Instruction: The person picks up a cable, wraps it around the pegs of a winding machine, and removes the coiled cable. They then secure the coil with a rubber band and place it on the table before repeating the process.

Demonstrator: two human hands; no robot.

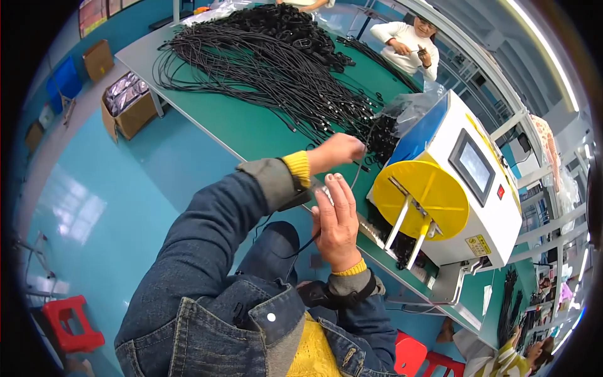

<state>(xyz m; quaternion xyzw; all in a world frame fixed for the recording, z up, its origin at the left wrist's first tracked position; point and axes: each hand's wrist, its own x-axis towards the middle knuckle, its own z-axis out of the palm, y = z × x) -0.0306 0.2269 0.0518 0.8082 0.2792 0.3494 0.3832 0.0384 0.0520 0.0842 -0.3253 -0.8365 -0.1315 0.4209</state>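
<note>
My left hand (338, 152) is closed in a loose fist above the table's near edge, slightly blurred. A thin dark cable (357, 174) hangs from its fingers. Closer to me, my right hand (338, 229) is raised with its fingers pressed together, back of the hand showing. A black cable (306, 246) comes out from under its palm and droops toward my lap. What lies inside the palm is hidden. Beyond both hands, a large heap of black cables (251, 69) with silvery plug ends covers the green table (260, 135).
A white machine (480, 217) with a screen and a yellow disc (414, 188) carrying white bars stands right of my hands. Clear plastic (418, 103) lies behind it. A co-worker (408, 47) stands across the table. A cardboard box (135, 110) and red stools (75, 323) are on the floor.
</note>
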